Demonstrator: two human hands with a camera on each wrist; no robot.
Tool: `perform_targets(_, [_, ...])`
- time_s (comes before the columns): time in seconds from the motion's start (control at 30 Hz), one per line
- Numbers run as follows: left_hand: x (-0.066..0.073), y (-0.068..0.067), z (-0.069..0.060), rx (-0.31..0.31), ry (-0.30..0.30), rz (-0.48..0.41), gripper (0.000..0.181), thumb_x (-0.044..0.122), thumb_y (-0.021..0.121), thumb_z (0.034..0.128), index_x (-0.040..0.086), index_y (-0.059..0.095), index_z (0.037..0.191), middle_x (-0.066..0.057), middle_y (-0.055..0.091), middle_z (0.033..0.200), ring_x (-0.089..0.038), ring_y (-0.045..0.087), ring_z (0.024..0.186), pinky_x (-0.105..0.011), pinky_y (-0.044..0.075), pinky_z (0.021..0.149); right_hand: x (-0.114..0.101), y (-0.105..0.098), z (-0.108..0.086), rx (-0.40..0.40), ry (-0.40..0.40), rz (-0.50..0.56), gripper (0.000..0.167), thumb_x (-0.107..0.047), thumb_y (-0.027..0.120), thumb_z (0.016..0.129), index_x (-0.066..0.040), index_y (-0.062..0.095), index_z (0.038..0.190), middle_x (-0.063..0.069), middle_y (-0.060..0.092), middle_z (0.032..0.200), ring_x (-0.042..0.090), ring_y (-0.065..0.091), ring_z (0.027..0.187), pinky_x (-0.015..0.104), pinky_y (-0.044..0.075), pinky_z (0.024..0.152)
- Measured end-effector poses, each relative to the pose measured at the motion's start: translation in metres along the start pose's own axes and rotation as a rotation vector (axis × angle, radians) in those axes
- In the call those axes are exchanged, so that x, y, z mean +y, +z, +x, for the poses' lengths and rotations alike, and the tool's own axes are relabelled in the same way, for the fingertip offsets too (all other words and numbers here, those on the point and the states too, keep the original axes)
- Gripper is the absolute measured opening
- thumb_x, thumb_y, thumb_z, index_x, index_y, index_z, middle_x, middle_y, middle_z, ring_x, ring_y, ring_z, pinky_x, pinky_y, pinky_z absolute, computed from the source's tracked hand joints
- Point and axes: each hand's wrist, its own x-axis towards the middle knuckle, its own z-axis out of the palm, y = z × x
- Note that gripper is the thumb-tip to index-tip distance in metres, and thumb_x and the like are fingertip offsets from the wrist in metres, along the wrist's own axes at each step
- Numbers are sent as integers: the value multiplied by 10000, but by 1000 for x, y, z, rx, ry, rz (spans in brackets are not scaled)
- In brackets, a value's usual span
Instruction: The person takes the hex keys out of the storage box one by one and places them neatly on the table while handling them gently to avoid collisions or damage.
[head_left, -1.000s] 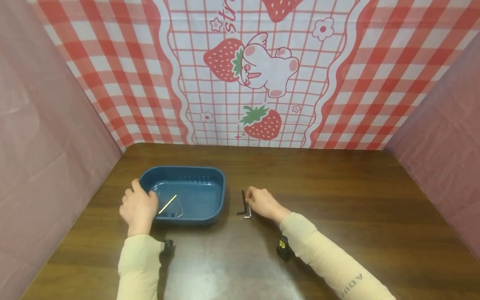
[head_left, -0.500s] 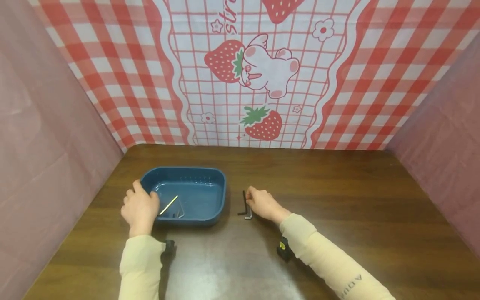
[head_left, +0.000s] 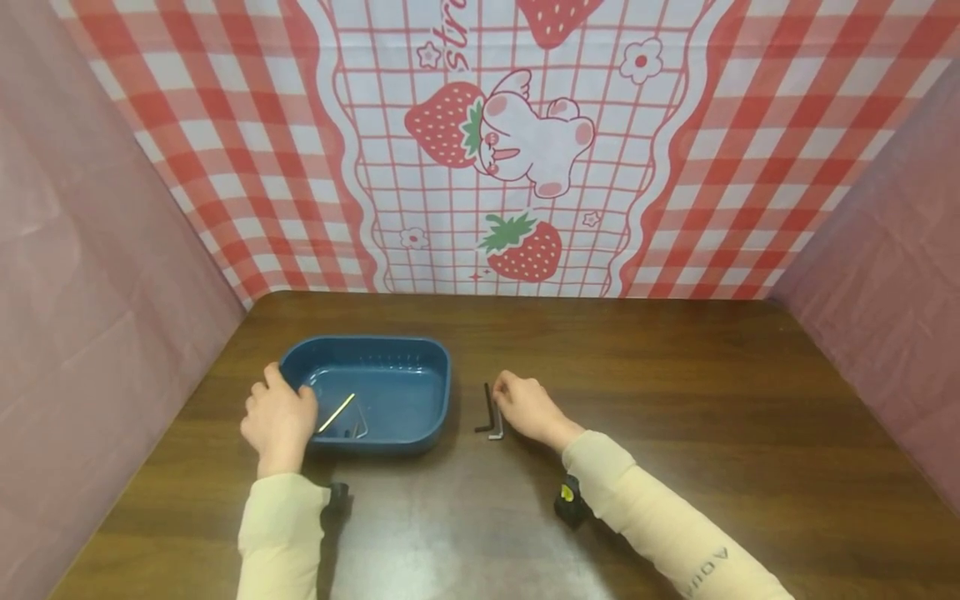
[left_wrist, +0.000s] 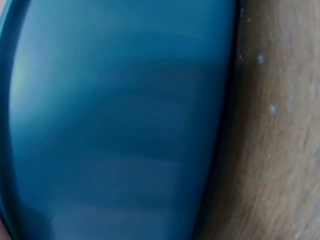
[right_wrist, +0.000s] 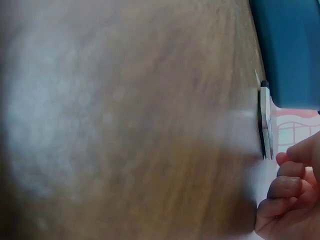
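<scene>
On the wooden table, my left hand [head_left: 281, 417] holds the left rim of a blue rectangular tray [head_left: 444, 396]. In the left wrist view the tray wall [left_wrist: 115, 110] fills most of the picture. To the right of the tray, my right hand [head_left: 531, 408] pinches the far end of a silver hex key [head_left: 497, 434] lying on the table. Its bent end points toward me; the fingertips hide its other end. Close along its left side lies a black hex key [head_left: 489, 408]. The right wrist view shows curled fingers [right_wrist: 285, 187] at the end of the keys.
Inside the tray, near its front left corner, lie a gold-coloured rod [head_left: 337, 412] and a silver bent key [head_left: 363, 423], with a small dark piece beside them. A strawberry-print cloth [head_left: 525, 150] hangs behind the table; pink cloth [head_left: 885, 250] hangs at the sides.
</scene>
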Motion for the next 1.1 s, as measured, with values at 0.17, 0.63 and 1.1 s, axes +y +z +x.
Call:
perform_targets(0.17, [-1,1,0,-15,-7,-4,567,262,400,887,-9,246,1361,-346,392,1235,-497,401,1086,-616,355,807,0,-1,1,36,-7,12,113,-162,506,900,-91,594,907,-38,548,670,97,477,564,258,420,555])
perform_targets(0.63, [-1,1,1,26,-33,-8,538,277,413,876,-126,359,1230,-324,435,1195,-487,433,1061,-598,373,800,-46,-16,15,140,-243,-8,112,-173,517,894,-114,610,911,-71,511,589,51,425,473,211,366,454])
perform_targets(1.1, [-2,-6,2,-34,-35,-23,545,283,410,882,-132,348,1229,-345,433,1180,-516,445,1039,-611,374,792,-100,-1,25,123,-419,-67,70,-174,570,861,-133,626,866,-40,587,806,59,514,692,200,455,632])
